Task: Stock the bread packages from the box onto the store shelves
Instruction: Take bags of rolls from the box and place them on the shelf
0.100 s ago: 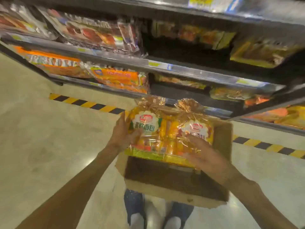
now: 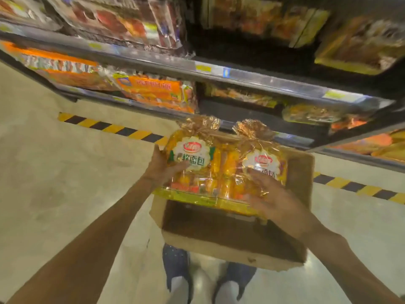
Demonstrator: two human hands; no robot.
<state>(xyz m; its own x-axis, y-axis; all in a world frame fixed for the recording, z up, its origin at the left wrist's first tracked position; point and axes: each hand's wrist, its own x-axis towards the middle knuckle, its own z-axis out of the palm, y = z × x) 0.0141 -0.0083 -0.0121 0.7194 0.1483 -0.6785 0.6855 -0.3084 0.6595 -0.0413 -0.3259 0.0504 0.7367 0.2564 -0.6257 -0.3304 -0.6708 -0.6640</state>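
Two bread packages [image 2: 223,170] side by side, lifted over open box [image 2: 230,242], far end. My left hand [image 2: 163,170] clamps left bag's side, thumb across label; my right hand [image 2: 278,200] lies on right bag, fingers spread. Step, I judge: carrying pair to shelves [image 2: 252,77]. Next: raise, push forward into dark gap right of orange packs [image 2: 157,91]. Shelf lip close ahead; floor [image 2: 65,183] open on left.
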